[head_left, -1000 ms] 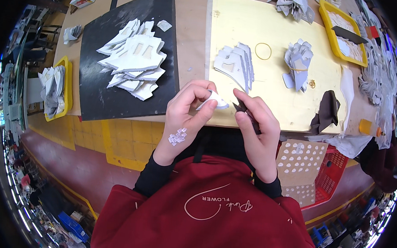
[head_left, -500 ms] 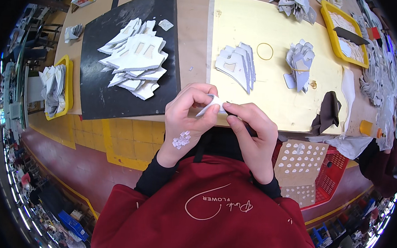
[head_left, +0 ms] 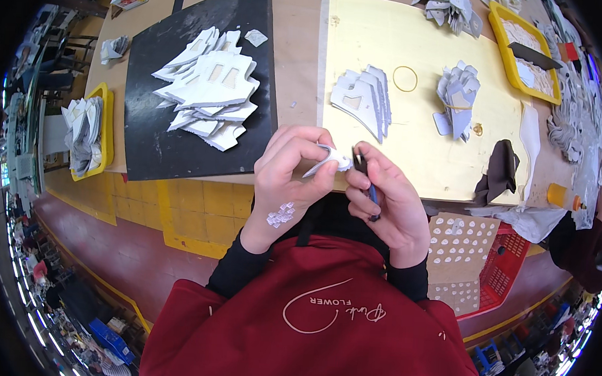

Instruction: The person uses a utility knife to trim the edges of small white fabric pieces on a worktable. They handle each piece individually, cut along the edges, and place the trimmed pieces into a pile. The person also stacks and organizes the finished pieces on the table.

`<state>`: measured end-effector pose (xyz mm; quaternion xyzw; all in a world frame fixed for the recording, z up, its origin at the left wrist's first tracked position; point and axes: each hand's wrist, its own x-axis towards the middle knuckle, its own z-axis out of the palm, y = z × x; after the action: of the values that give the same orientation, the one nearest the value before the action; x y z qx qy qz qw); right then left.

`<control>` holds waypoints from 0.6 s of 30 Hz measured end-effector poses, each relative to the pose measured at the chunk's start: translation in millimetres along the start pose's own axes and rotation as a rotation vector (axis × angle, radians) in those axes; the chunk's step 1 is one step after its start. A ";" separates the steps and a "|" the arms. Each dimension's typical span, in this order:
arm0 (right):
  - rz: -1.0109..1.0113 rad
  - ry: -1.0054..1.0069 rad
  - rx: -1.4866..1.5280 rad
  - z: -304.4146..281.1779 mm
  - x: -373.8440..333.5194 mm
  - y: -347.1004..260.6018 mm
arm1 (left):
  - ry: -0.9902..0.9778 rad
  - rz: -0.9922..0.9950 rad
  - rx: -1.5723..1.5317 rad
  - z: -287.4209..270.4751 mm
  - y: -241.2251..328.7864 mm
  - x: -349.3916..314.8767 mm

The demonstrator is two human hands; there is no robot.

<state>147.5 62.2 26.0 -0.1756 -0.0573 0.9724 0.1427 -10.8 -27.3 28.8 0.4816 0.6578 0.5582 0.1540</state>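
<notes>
My left hand pinches a folded white shoe-upper piece between thumb and fingers, its edge toward my right hand. In my right hand is a small dark-tipped tool with a blue handle, apparently thread snips, pointing up beside the white piece. Small shiny pale stickers sit on the back of my left hand. Beyond my hands, a few similar white pieces lie overlapped on the pale yellow board. A heap of white pieces rests on the black board to the left.
Right of the overlapped pieces lie a yellow rubber band, a banded bundle and dark cloth. Yellow trays stand at the left and far right. A red crate with a dotted cardboard sheet is below the table edge.
My right hand has moved slightly right and turned, bringing the tool upright with its dark tip and blue handle showing. My left hand keeps the white piece in nearly the same place.
</notes>
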 end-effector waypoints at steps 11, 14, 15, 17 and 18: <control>-0.441 0.190 -0.951 12.4 -1.2 11.7 | 0.008 0.043 0.015 -2.2 0.6 5.9; -0.176 0.091 -0.444 -5.4 -1.9 2.4 | -0.012 0.060 0.018 -2.2 1.3 6.1; -0.157 0.090 -0.371 -5.9 -2.7 1.0 | -0.011 0.059 0.015 -2.3 1.1 5.9; -0.119 0.087 -0.225 -4.7 -3.9 -0.7 | -0.009 0.056 0.013 -2.7 0.8 5.8; -0.224 0.154 -0.423 -1.4 -5.6 0.8 | -0.010 0.055 0.013 -2.7 0.8 5.8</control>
<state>152.9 59.9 26.4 -0.2678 -0.2678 0.9005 0.2137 -15.3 -24.2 32.3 0.5031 0.6473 0.5555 0.1388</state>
